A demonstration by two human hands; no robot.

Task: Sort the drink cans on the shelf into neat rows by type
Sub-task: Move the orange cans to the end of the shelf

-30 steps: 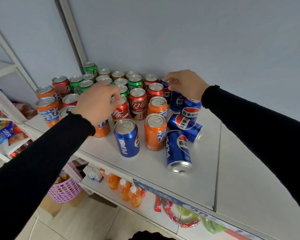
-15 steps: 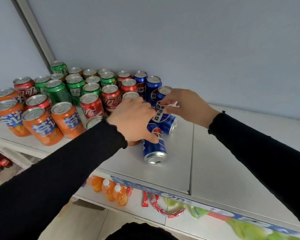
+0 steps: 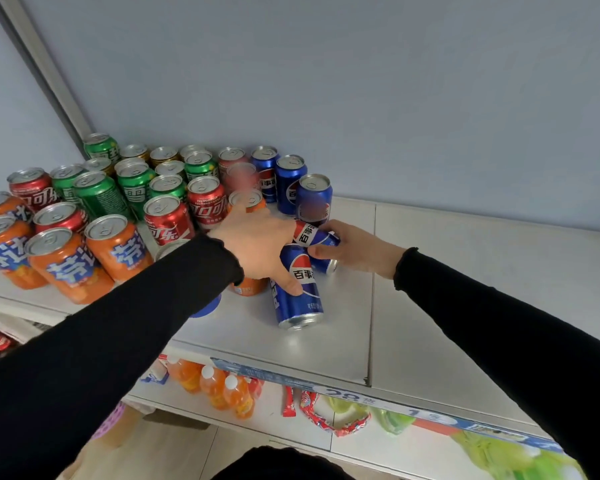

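Two blue Pepsi cans lie on their sides on the white shelf (image 3: 430, 306). My left hand (image 3: 257, 244) grips the nearer lying can (image 3: 300, 292), thumb across its label. My right hand (image 3: 350, 249) grips the farther lying can (image 3: 312, 235), thumb over its body. Behind them three blue cans (image 3: 314, 199) stand upright by the wall. Red cola cans (image 3: 207, 202), green cans (image 3: 136, 188) and orange cans (image 3: 118, 247) stand crowded to the left. My left arm hides an orange can and a blue can beneath it.
The grey wall (image 3: 395, 98) closes the shelf at the back. The shelf's right part is bare white board. A lower shelf holds orange drink bottles (image 3: 222, 389) and snack packets (image 3: 333, 414). A slanted metal post (image 3: 49, 71) rises at the left.
The view has shifted a little. My left hand has slid further onto the nearer lying can, and my right hand has closed lower around the farther lying can.
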